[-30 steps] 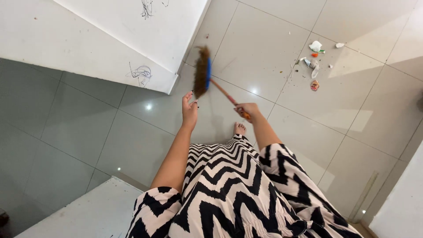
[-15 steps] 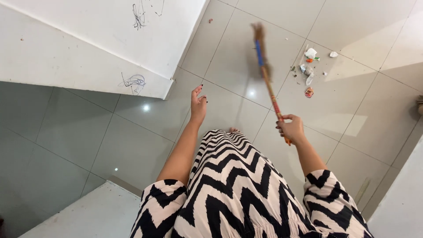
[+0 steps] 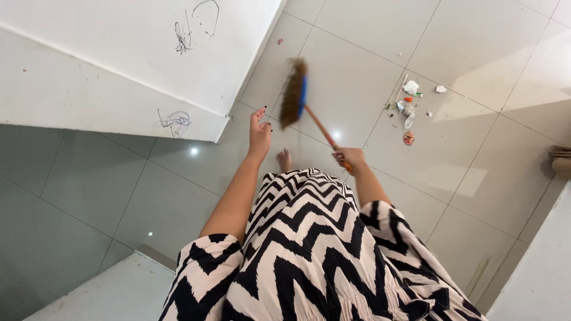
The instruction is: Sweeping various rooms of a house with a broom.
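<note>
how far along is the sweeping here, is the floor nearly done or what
Partly done, it seems. A small pile of litter is already gathered on the tiled floor. In hand: the right hand grips the broom, its bristles near the wall corner, while the left hand hangs open, touching nothing. Left: a few specks lie loose, one by the wall, and the pile is not yet picked up.
</note>
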